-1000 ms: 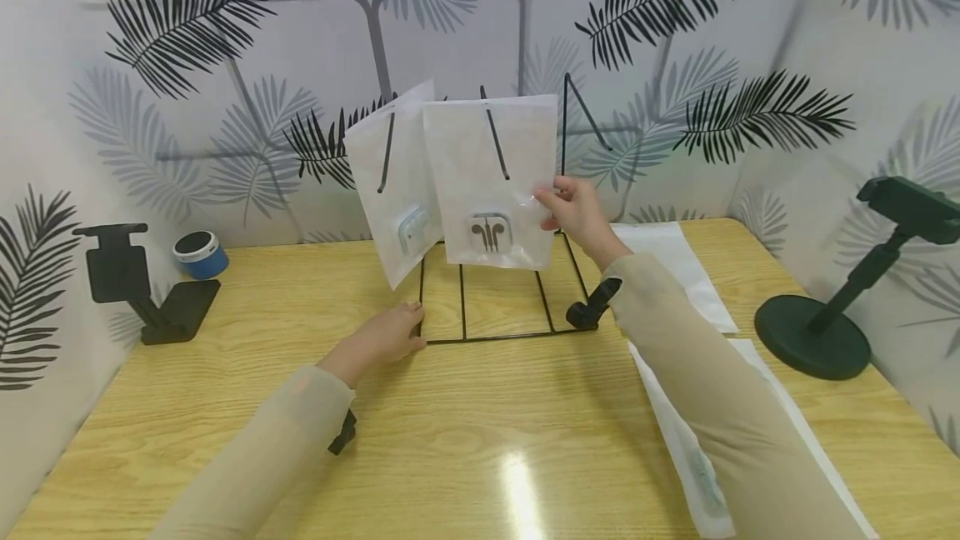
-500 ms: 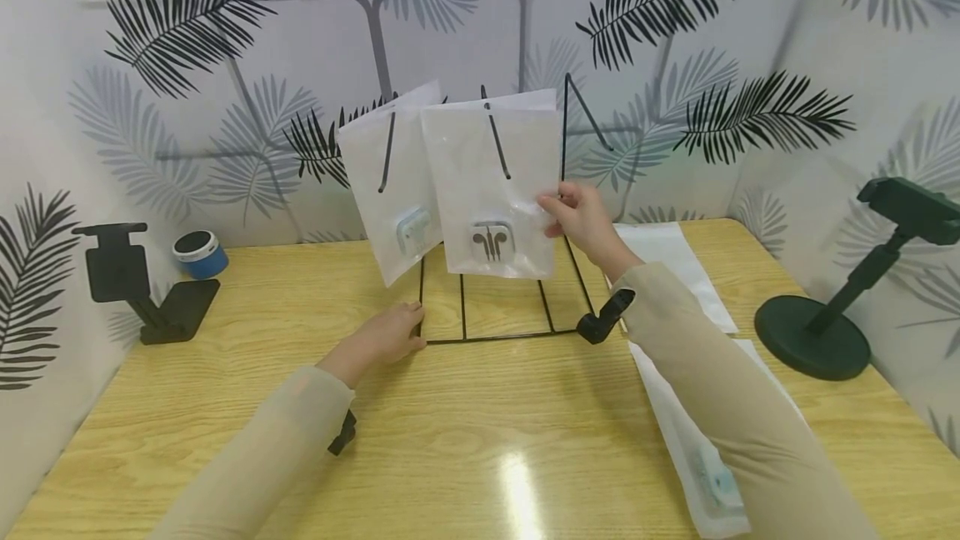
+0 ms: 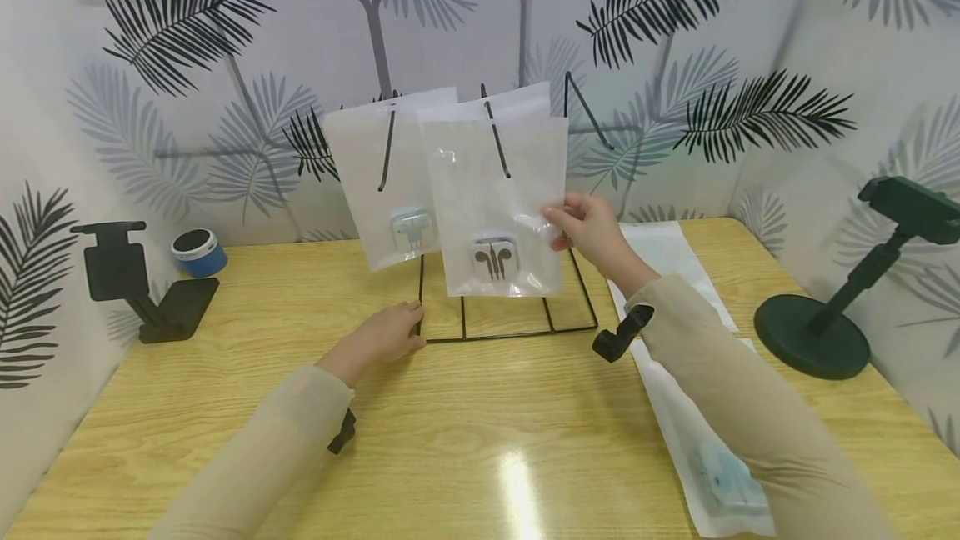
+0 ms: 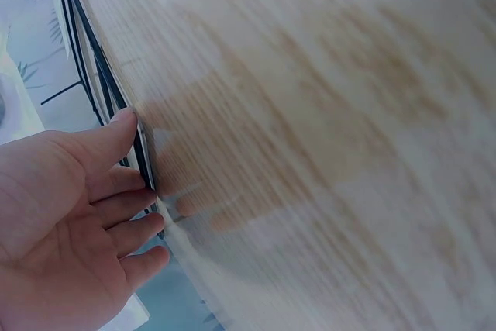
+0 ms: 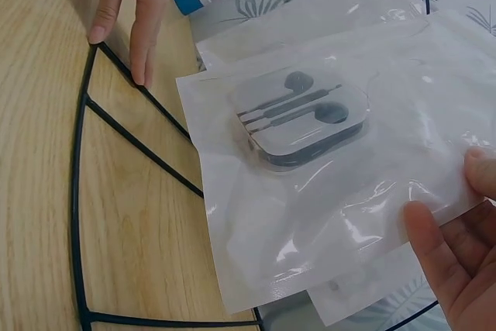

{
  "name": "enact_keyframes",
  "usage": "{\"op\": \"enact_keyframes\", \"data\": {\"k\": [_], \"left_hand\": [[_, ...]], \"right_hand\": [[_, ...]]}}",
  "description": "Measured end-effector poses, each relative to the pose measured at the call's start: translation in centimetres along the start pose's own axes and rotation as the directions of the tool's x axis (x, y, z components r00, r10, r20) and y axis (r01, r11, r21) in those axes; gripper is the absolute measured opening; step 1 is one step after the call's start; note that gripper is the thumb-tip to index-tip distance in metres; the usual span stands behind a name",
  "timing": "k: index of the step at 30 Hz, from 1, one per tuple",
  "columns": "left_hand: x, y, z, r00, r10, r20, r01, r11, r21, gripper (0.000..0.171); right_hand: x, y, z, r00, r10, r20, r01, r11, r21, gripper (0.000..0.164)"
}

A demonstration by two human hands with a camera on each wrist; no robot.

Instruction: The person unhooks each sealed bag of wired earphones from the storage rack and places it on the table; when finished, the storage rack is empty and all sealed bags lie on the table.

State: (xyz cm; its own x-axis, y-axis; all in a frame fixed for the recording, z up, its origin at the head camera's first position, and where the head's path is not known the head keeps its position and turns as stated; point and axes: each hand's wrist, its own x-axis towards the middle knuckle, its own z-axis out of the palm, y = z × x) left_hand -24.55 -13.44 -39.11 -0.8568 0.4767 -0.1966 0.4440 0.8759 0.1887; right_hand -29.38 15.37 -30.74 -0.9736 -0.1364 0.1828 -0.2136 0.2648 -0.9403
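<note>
A white plastic bag [image 3: 465, 202] with a boxed pair of dark earphones [image 3: 495, 260] hangs at the middle hook [image 3: 497, 144] of a black wire display rack [image 3: 510, 335]. My right hand [image 3: 594, 230] pinches the bag's right edge between thumb and fingers. Another bag lies behind it, mostly hidden. To its left, a bag [image 3: 356, 165] with pale boxed earphones [image 3: 412, 229] hangs from the left hook. My left hand [image 3: 384, 333] holds the rack's front left corner; in the left wrist view, the thumb [image 4: 122, 118] is against the wire.
On the right hand's side, more white bags [image 3: 663, 415] lie on the table, partly under the sleeve. A dark green stand [image 3: 813, 336] is farther right. The rack's right hook [image 3: 588, 111] is bare. At left are a black phone holder [image 3: 120, 269] and a blue-and-white cylinder [image 3: 201, 253].
My right hand has drawn the front bag forward, down and slightly right, apart from the bag behind. The left bag has swung to face forward. My left hand has stayed put.
</note>
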Motion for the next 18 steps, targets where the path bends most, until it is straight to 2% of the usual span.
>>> {"op": "enact_keyframes", "data": {"k": [5, 18], "left_hand": [[-0.1, 0.2, -0.2, 1.000, -0.003, 0.004, 0.003, 1.000, 0.007, 0.054], [0.0, 0.2, -0.2, 1.000, -0.006, 0.006, 0.006, 1.000, 0.000, 0.054]], "right_hand": [[-0.7, 0.2, -0.1, 1.000, -0.004, 0.025, 0.002, 0.999, 0.053, 0.031], [-2.8, 0.1, -0.7, 0.998, -0.026, 0.062, 0.024, 0.999, 0.037, 0.033]]}}
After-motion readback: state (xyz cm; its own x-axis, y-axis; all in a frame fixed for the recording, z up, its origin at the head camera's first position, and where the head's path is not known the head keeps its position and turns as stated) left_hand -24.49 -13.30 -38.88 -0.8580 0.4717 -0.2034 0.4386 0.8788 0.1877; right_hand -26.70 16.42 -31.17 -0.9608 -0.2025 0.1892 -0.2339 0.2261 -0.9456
